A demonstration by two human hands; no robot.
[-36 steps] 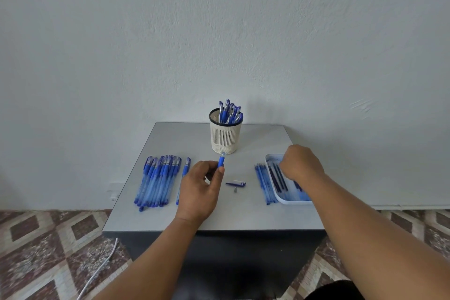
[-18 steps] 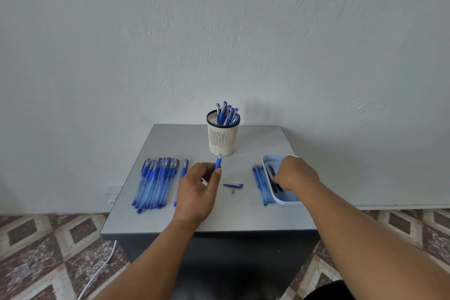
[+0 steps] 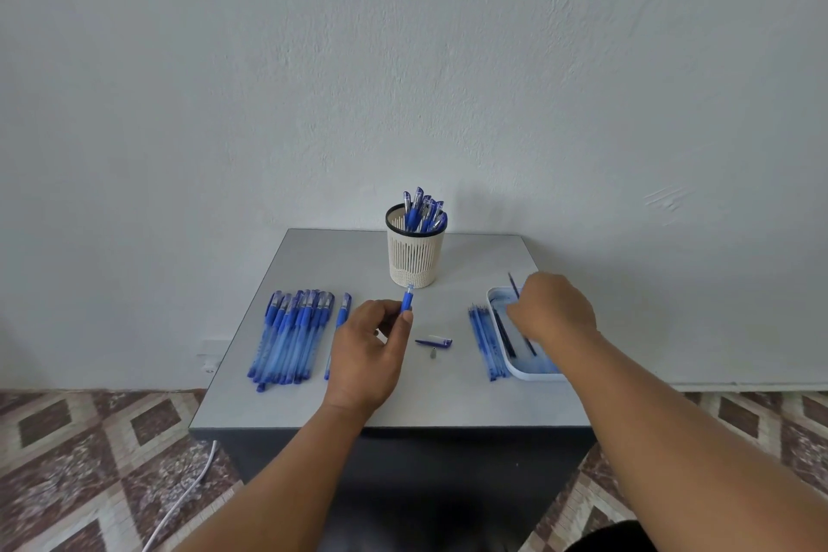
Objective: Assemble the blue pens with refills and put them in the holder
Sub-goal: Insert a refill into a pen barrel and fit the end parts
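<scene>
My left hand [image 3: 367, 350] grips a blue pen barrel [image 3: 407, 299] near the middle of the grey table [image 3: 313, 264], its open end pointing up toward the cream mesh holder [image 3: 416, 258], which has several capped blue pens in it. My right hand [image 3: 553, 311] is over the white tray [image 3: 533, 372] of dark refills and pinches one thin refill [image 3: 513, 285] that sticks up past my fingers. A loose pen cap [image 3: 433, 342] and a small metal tip [image 3: 433, 354] lie between my hands.
A row of several blue pens [image 3: 291, 336] lies at the table's left, with one more pen [image 3: 338, 334] beside it. Several blue refills [image 3: 484, 338] lie just left of the tray. A white cable [image 3: 179, 506] runs over the tiled floor.
My right hand has lifted from the tray with a refill now sticking up from its fingers. My left hand holds the barrel in much the same place.
</scene>
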